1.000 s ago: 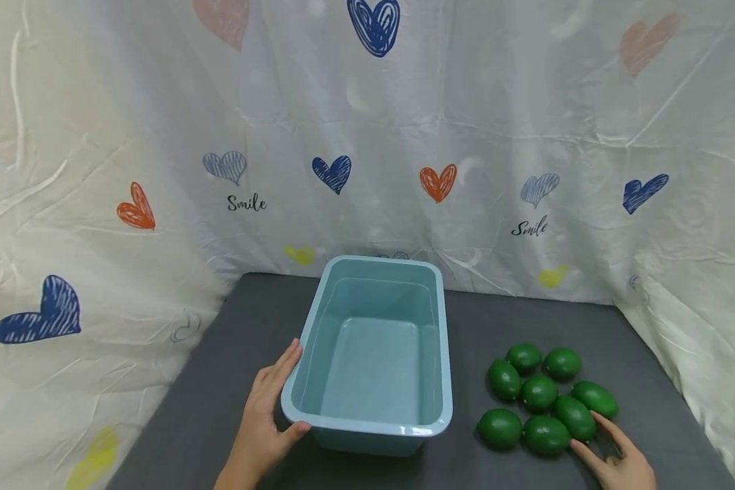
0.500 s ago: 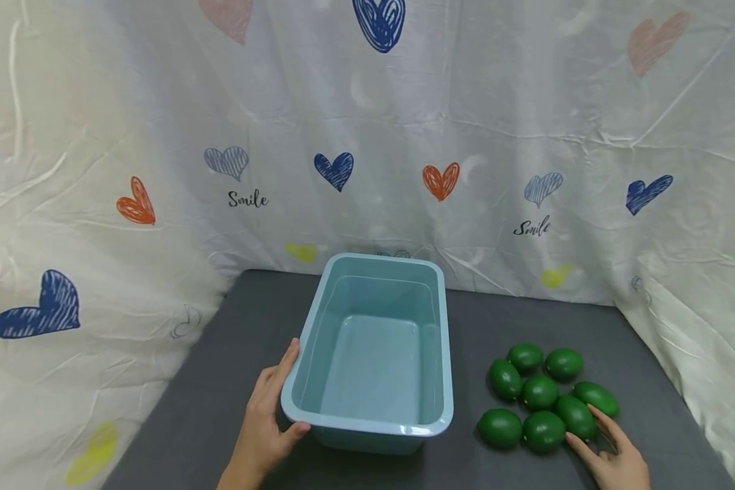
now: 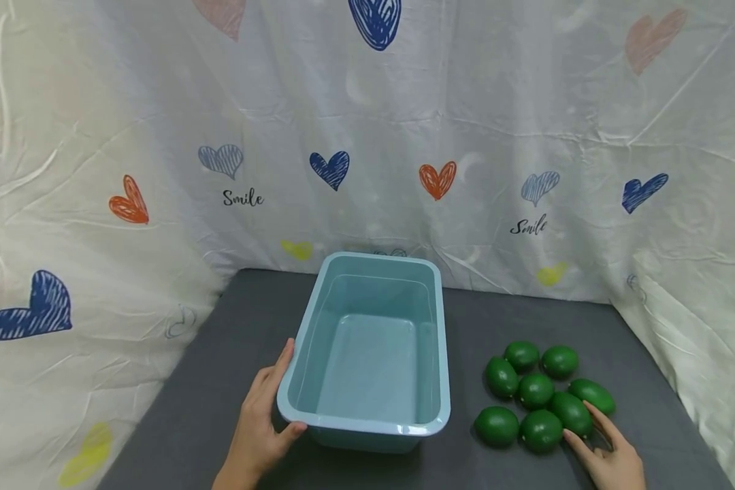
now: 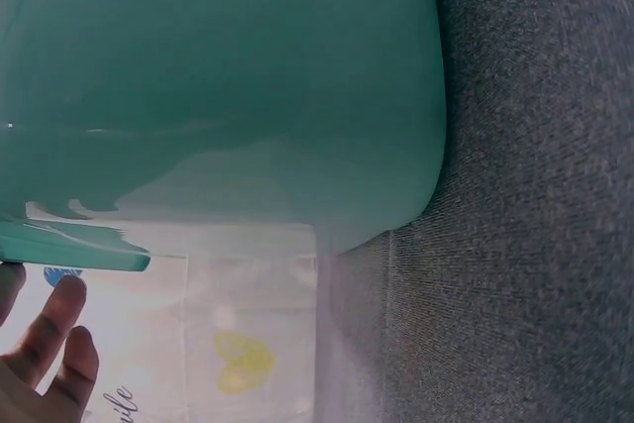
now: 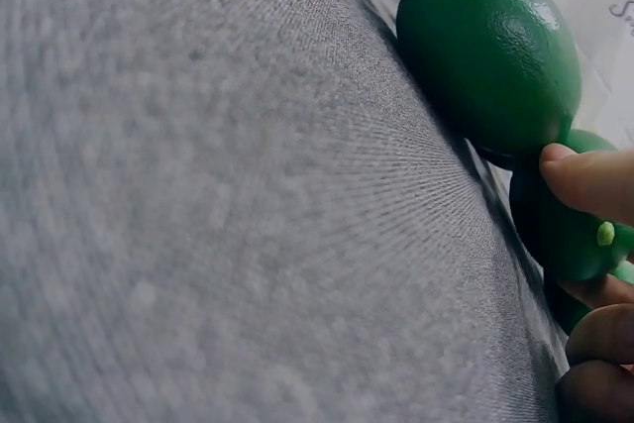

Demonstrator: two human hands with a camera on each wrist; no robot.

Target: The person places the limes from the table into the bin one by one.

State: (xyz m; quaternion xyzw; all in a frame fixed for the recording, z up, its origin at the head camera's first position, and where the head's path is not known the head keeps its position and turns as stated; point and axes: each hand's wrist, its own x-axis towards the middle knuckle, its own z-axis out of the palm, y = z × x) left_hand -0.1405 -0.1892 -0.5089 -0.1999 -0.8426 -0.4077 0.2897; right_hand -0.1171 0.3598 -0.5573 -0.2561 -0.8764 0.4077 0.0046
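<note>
Several glossy green limes lie in a loose cluster at the right of the head view. My right hand [image 3: 609, 459] pinches the lime [image 3: 571, 414] on the near right side between thumb and index finger. In the right wrist view that lime [image 5: 565, 235] sits behind the thumb [image 5: 584, 180], and a nearer lime [image 5: 485, 52] lies beside the thumb tip. My left hand [image 3: 258, 425] rests at the near left corner of a light blue plastic basin [image 3: 442, 361], fingers straight along its side and thumb at the front rim. In the left wrist view the fingertips [image 4: 67, 294] are right at the rim.
A dark grey cloth [image 3: 465, 327] covers the table under the basin and limes. Behind and to both sides hangs a white curtain [image 3: 392, 116] printed with hearts. Other limes [image 3: 496, 427] border the pinched one on the left and back.
My right hand has shifted slightly left, its thumb and index finger closer around the lime. The near lime beside it has moved a little left. My left hand keeps its place at the basin.
</note>
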